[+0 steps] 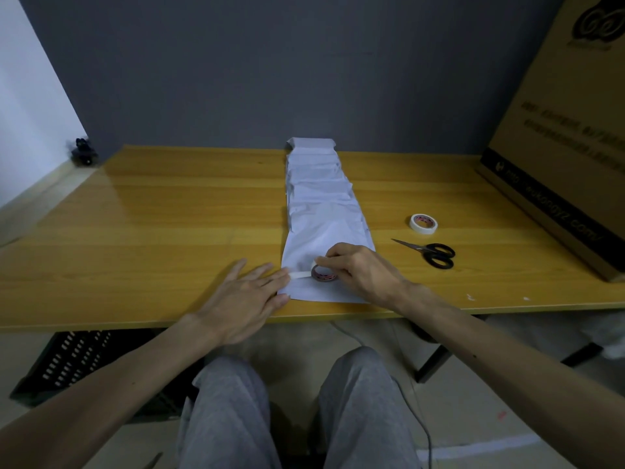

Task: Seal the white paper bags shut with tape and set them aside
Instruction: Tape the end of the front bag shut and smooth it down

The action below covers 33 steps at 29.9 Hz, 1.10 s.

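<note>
Tape (301, 274), pinned by the flat left hand (243, 299), is drawn over the bag (324, 236) from the roll (324, 275) gripped in the right hand (365, 274); cutting is likely needed next.

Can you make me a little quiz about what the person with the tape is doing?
1. True or false: the scissors lie on the table, right of the white paper bags.
2. The left hand presses the tape strip down. What does the right hand grip? A) scissors B) tape roll C) pen
3. Fill in: ___ tape rolls are in view.
Key: 1 true; 2 B; 3 two (spare roll near the scissors).
</note>
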Tool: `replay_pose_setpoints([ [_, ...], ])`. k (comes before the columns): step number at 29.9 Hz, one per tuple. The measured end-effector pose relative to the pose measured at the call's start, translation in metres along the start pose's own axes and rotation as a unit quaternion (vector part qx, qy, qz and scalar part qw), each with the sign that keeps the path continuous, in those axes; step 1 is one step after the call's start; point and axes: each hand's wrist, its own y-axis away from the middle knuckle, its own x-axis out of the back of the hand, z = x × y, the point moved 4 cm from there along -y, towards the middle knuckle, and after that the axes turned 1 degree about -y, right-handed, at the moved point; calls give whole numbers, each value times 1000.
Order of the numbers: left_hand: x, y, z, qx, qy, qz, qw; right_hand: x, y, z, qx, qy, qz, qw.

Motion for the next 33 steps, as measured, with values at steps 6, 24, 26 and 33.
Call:
replay_pose_setpoints([
  [6,0,0,1,6,-3,-1,1000,4,4,6,2,22,-35,999],
  [24,15,-12,5,-12,73,50,996,5,-2,1,27,105,-75,991],
  [26,19,-16,6,-10,101,78,992,4,-3,1,28,97,-77,992],
  [33,12,-19,14,44,144,168,974,5,-3,-1,5,59,-40,997],
])
